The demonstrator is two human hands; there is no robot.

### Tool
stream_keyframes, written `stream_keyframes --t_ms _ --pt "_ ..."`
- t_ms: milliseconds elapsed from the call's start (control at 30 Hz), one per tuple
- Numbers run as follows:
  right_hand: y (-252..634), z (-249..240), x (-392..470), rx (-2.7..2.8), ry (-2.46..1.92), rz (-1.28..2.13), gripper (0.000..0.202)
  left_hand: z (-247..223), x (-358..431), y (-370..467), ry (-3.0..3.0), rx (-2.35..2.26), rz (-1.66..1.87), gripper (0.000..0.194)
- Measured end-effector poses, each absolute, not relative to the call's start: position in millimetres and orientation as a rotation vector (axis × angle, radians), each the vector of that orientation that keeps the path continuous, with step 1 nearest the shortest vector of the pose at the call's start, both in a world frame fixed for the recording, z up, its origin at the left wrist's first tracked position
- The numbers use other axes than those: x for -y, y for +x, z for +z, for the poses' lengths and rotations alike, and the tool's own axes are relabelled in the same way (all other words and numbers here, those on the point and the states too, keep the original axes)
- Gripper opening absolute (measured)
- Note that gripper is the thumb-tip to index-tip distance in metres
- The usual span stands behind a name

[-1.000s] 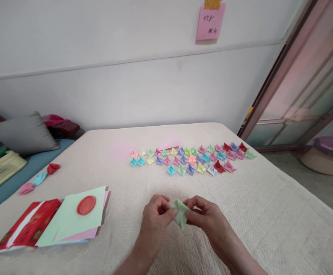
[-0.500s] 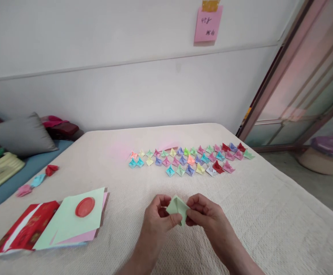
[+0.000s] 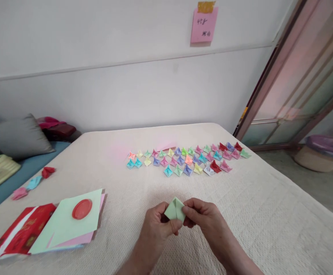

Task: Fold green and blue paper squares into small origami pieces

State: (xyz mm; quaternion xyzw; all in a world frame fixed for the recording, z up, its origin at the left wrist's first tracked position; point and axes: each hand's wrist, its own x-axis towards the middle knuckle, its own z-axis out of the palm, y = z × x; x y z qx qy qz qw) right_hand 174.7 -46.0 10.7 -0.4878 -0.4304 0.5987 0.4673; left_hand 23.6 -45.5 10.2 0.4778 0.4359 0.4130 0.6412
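A small piece of folded pale green paper point(image 3: 174, 210), diamond-shaped with a crease down its middle, is held up above the bed cover. My left hand point(image 3: 160, 223) pinches its lower left side, with the thumb across the bottom corner. At the right corner, my right hand point(image 3: 200, 214) grips it between thumb and fingers. Fingers behind the paper are partly hidden. Beyond my hands, several small folded paper boats point(image 3: 187, 159) in many colours stand in rows.
To the left lies a stack of coloured paper sheets point(image 3: 65, 217) with a red round lid point(image 3: 82, 209) on top, beside a red packet point(image 3: 25, 229). Three crumpled-looking paper pieces point(image 3: 34, 182) lie farther left. A pink note point(image 3: 204, 26) is taped to the wall.
The green paper now sits flatter and more squarely diamond-shaped, its lower flap no longer hanging out. My left thumb has moved down to its bottom corner. The view has shifted slightly.
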Motion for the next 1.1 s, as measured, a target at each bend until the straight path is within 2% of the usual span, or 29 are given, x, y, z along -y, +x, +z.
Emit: stream_keyframes --t_ms 233,500,800,1100 --pt "173.6 6.8 44.4 1.08 -1.165 1.488 0.023 12.2 43.7 19.3 1.144 -0.977 0.914 0.008" --pt "170.2 10.4 49.3 1.159 -1.125 1.362 0.009 10.8 49.1 23.4 1.383 -1.202 0.865 0.026" --pt "170.9 8.8 49.0 1.063 -1.152 1.365 0.014 7.9 50.9 25.0 1.433 -1.264 0.811 0.029" --pt "167.7 9.5 48.9 1.072 -1.15 1.4 0.018 11.6 49.7 26.0 1.344 -1.182 0.794 0.022"
